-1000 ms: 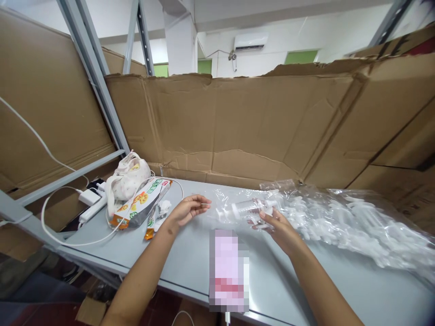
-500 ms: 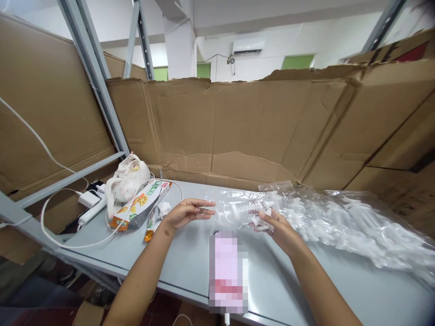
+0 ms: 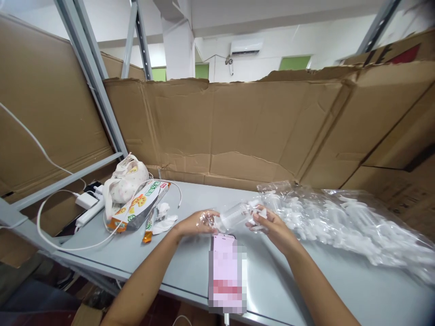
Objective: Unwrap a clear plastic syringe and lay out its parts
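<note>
Over the middle of the grey metal table, just beyond a pink phone lying flat near the front edge, a clear plastic syringe-like tube is held between both hands, tilted so that its right end sits higher than its left. The left hand has its fingertips pinched together on the tube's lower left end, where a bit of thin clear film shows. The right hand closes its thumb and fingers on the white flanged right end of the tube.

Just to the right of the right hand lies a large crumpled clear plastic bag full of white and clear plastic parts, spread along the table toward its right end. On the left part of the table sit a knotted white cloth bag, an orange, green and white snack packet leaning against it, some crumpled white tissue and a small orange wrapper. A white charger and cable lie at the far left corner. Brown cardboard sheets stand as a wall behind the table.
</note>
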The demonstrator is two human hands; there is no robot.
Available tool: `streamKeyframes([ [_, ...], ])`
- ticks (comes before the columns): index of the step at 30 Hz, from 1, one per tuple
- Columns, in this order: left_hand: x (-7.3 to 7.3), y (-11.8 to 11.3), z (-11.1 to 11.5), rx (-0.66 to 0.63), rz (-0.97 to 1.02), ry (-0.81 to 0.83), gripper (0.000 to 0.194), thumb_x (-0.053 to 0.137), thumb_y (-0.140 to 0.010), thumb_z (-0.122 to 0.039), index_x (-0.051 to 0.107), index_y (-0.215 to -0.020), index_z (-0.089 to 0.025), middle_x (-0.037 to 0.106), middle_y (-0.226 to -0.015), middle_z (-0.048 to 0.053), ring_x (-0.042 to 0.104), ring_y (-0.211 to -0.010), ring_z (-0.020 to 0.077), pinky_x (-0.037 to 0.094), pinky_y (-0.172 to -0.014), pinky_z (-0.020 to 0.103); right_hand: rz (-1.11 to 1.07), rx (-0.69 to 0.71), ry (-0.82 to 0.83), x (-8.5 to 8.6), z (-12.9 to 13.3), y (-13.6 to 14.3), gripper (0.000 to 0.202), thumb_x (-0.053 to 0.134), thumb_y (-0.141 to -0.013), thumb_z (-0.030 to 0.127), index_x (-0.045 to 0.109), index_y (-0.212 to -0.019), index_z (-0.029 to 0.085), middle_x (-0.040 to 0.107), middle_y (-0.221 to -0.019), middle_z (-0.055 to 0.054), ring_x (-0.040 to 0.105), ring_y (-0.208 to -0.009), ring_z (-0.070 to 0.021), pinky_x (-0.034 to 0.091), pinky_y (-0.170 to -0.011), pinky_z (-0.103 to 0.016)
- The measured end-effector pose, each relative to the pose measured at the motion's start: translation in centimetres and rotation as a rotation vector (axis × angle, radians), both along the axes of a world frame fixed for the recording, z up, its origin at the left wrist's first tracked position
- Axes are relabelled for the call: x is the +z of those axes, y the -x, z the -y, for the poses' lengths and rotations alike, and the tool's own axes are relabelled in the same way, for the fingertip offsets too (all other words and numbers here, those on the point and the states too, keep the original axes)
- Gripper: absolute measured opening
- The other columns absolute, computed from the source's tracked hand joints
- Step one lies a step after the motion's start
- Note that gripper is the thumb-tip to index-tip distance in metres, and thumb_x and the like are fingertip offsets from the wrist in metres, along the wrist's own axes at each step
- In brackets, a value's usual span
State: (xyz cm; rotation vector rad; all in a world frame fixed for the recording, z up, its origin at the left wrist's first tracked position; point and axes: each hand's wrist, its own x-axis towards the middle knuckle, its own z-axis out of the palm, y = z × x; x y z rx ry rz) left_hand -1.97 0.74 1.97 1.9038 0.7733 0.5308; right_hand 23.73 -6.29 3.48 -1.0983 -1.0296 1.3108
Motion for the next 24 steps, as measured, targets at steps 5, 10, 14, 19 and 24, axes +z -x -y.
streamKeyframes([
  [5,-0.7,0.2,-1.2,0.227,-0.115,-0.316,0.016,0.062,-0.071,-0.024,0.066,-0.085,-0.018,0.062,-0.083,0.003,0.055,-0.074,0.0159,0.041,-0.067,0.024,0.034,-0.098,0.039,0.0,-0.4,-1.5,0.049,0.076,-0.063,0.041,0.061,-0.107,0.025,0.067,-0.104,-0.005,0.068,-0.076,-0.0205,0.052,-0.068,-0.032],
  [10,-0.9,1.5,-2.3,0.683,-0.295,-0.441,0.014,0.054,-0.077,-0.022,0.062,-0.088,-0.019,0.065,-0.089,0.006,0.057,-0.081,0.0190,0.039,-0.071,0.026,0.047,-0.301,0.007,0.0,-0.8,-2.8,0.049,0.077,-0.061,0.042,0.060,-0.103,0.024,0.068,-0.103,-0.007,0.068,-0.080,-0.0239,0.055,-0.070,-0.035],
  [14,-1.5,1.8,-2.7,0.764,-0.379,-0.403,0.015,0.056,-0.077,-0.025,0.062,-0.089,-0.018,0.067,-0.086,0.008,0.060,-0.077,0.0214,0.038,-0.066,0.027,0.055,-0.378,-0.013,-0.1,-0.9,-3.0,0.048,0.077,-0.060,0.042,0.060,-0.101,0.024,0.068,-0.100,-0.005,0.068,-0.077,-0.0233,0.056,-0.067,-0.034],
  [19,-1.9,1.3,-2.7,0.784,-0.458,-0.404,0.015,0.056,-0.077,-0.025,0.061,-0.090,-0.017,0.066,-0.086,0.011,0.061,-0.083,0.0250,0.039,-0.068,0.029,0.077,-0.365,-0.010,-0.3,-1.0,-2.9,0.048,0.075,-0.063,0.042,0.058,-0.104,0.024,0.069,-0.097,-0.005,0.068,-0.076,-0.0225,0.054,-0.067,-0.033],
  [24,-1.1,0.8,-1.5,0.853,-0.472,-0.533,0.034,0.054,-0.081,-0.027,0.053,-0.114,-0.021,0.057,-0.109,0.012,0.061,-0.088,0.0240,0.042,-0.072,0.031,0.135,-0.370,-0.015,-0.1,-0.9,-3.1,0.052,0.075,-0.063,0.045,0.056,-0.107,0.024,0.066,-0.100,-0.005,0.067,-0.072,-0.0211,0.053,-0.066,-0.034],
])
